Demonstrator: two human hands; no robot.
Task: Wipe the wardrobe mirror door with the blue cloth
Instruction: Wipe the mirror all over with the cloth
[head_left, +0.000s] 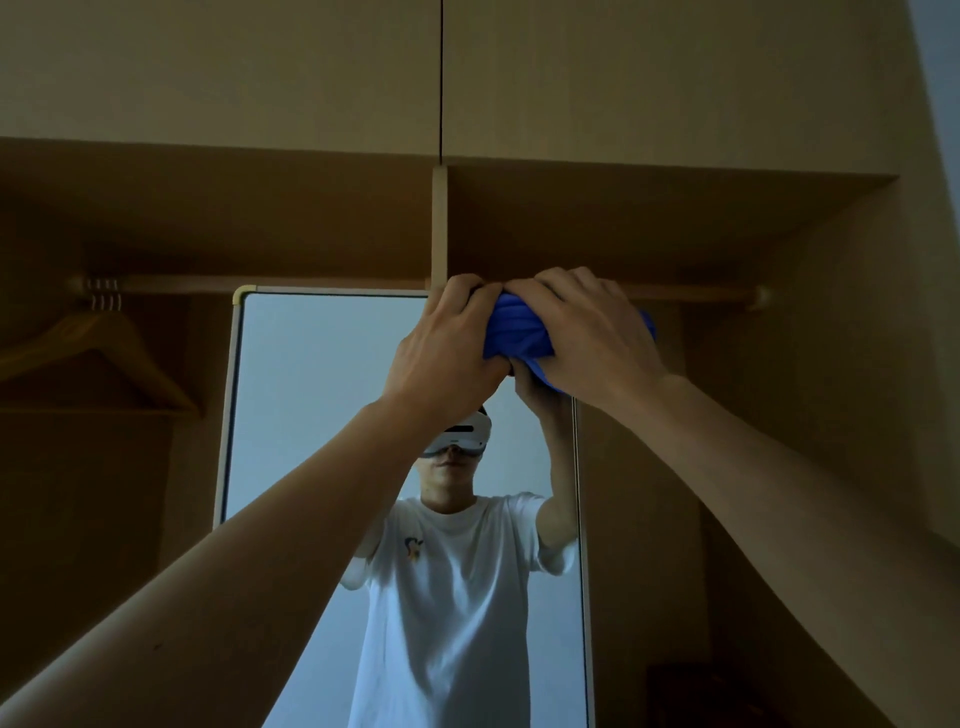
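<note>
The tall mirror door (322, 395) with a pale frame stands open in the middle of the wardrobe. A bunched blue cloth (514, 332) sits at the mirror's top right corner. My left hand (447, 353) grips the cloth's left side and my right hand (587, 332) grips its right side, both with curled fingers. Most of the cloth is hidden under my hands. The mirror reflects a person in a white T-shirt with raised arms.
The open wardrobe has a wooden hanging rail (311, 285) with wooden hangers (104, 343) at the left. A vertical divider (439, 228) rises above my hands. Closed upper cabinet doors (623, 78) fill the top. A wall edge shows at the far right.
</note>
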